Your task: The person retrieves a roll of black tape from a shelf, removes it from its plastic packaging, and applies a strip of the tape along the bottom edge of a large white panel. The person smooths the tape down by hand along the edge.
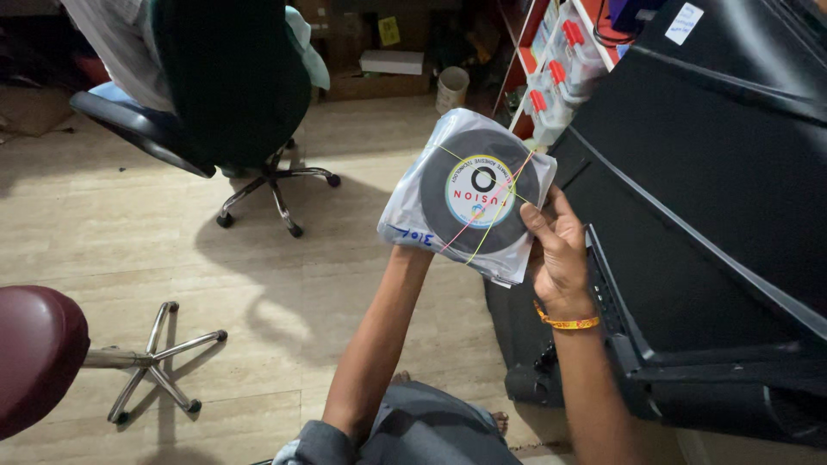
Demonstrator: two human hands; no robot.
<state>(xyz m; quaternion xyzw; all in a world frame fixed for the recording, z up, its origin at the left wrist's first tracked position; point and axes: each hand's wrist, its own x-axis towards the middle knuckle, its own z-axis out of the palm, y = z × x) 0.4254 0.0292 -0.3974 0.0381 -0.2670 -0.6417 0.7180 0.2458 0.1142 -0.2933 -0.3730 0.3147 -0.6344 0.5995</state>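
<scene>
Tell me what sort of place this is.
Probably a small workshop or repair room. Shelves hold clear storage boxes with red latches, a large black machine casing fills the right side, and both hands hold a bagged dark tape roll above wheeled office chairs.

A single view comes from a camera worn on the person's head, tilted steeply down and slightly forward. It sits close to the raised arms: the left forearm [375, 344] and right hand [558, 254] rise from the bottom edge to mid-frame, where a clear plastic packet of dark round discs bound with thin rubber bands [472, 196] is held near the lens. Below, the pale tiled floor [121, 215] fills the left half, seen from above. The top edge reaches a black swivel office chair [228, 86]. The right side is taken up by a black angled machine housing [715, 189], very near.
</scene>
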